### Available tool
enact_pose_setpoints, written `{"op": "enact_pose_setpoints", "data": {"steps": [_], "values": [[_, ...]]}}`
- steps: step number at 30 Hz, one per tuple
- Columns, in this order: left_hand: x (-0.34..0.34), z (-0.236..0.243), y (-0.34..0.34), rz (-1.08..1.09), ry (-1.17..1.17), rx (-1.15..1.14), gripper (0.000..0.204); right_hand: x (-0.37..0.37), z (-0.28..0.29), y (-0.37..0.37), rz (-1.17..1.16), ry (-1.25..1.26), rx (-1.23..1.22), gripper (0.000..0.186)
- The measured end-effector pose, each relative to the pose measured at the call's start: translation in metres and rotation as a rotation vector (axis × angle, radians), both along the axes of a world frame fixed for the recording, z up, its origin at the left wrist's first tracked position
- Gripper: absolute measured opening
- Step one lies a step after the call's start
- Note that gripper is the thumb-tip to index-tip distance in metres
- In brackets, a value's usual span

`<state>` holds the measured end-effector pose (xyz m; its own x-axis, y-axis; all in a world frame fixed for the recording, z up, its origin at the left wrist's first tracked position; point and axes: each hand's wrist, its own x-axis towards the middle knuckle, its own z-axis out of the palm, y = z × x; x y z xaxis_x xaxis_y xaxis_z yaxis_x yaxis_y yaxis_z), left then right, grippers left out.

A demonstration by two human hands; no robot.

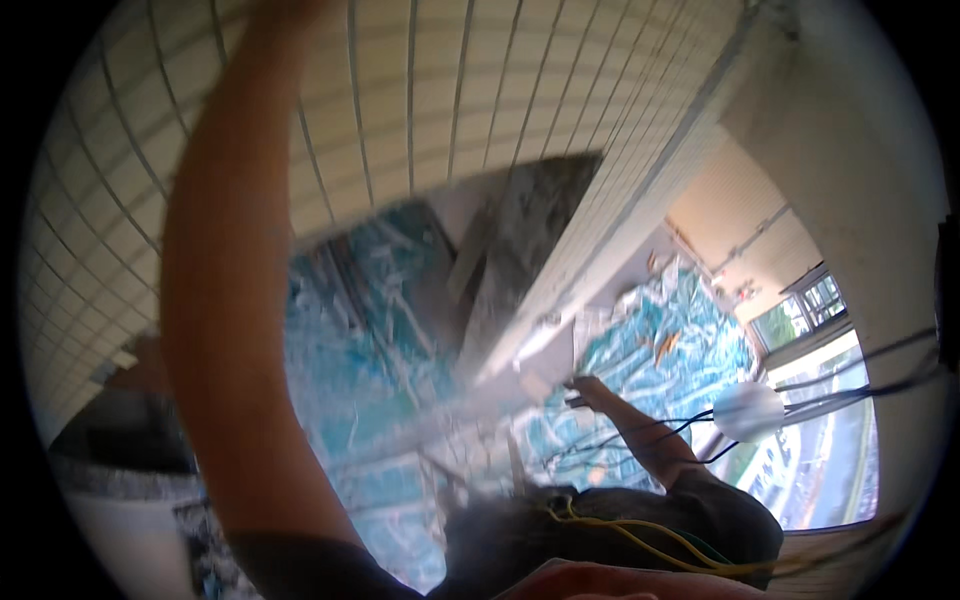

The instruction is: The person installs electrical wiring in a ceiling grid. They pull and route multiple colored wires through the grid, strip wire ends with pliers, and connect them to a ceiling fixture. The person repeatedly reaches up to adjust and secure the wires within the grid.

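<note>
My left arm (230, 280) rises up the left side, in front of the slatted cream surface (420, 90). Its hand passes beyond the top edge and cannot be seen. Low and to the right, my right hand (590, 392) is small and blurred, its fingers closed around a small dark thing (575, 398) too unclear to name. Below that hand lies crumpled teal sheeting (650, 335). Yellow and green wires (640, 530) run across my dark shirt.
A white round fixture (750, 412) hangs among black cables (860, 360) near my right arm. A pale beam or wall edge (600, 260) runs diagonally through the middle. Windows (815, 305) stand at the right. A dark blurred box-like shape (130, 430) is at the left.
</note>
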<state>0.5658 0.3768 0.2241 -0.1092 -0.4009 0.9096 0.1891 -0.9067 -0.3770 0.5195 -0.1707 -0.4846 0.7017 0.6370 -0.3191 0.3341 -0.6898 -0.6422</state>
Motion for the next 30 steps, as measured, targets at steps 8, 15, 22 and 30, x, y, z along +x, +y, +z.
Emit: {"op": "enact_pose_setpoints", "data": {"steps": [8, 15, 22, 30], "values": [[-0.008, -0.001, -0.011, -0.214, 0.022, 0.043, 0.026, 0.075, 0.322, 0.049, -0.667, -0.155, 0.521, 0.043], [-0.005, -0.003, -0.009, -0.311, 0.016, 0.043, 0.023, 0.055, 0.602, 0.209, -0.154, -1.026, 0.518, 0.061], [-0.002, 0.001, -0.007, -0.457, -0.058, 0.018, 0.019, 0.041, 0.722, 0.333, -0.147, -1.673, 0.148, 0.067], [0.016, 0.004, -0.004, -0.520, -0.253, 0.106, 0.018, 0.083, 0.734, 0.362, -0.247, -1.943, 0.084, 0.082]]}}
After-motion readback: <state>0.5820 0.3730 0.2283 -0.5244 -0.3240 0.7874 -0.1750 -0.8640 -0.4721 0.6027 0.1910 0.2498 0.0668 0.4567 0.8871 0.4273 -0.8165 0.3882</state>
